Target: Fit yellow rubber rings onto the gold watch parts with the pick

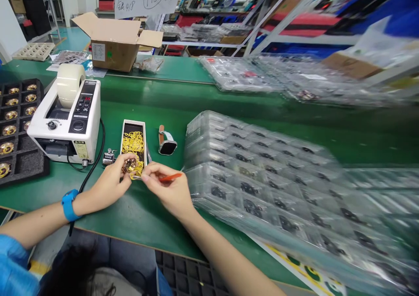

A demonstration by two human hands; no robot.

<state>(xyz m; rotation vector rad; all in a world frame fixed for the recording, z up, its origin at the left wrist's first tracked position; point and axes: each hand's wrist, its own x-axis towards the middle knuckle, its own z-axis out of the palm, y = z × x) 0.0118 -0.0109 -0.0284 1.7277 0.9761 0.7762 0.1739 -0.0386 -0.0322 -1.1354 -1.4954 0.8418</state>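
A smooth green desk (144,222) fronts crowded metal shelving (307,39). The left hand (109,179) pinches a round, glinting metal part (130,164) at the near end of a white rectangular box (134,122) of thin yellow rings (132,142); the right hand (172,193) grips a slim orange tool (170,177).

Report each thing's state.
Round gold part, in left hand
Slim orange tool, in right hand
White rectangular box, open, holding yellow rings
Silver square watch, screen dark
White tape dispenser, red display lit
Black foam tray, partly filled
Clear plastic trays, stacked
Brown cardboard box, flaps open
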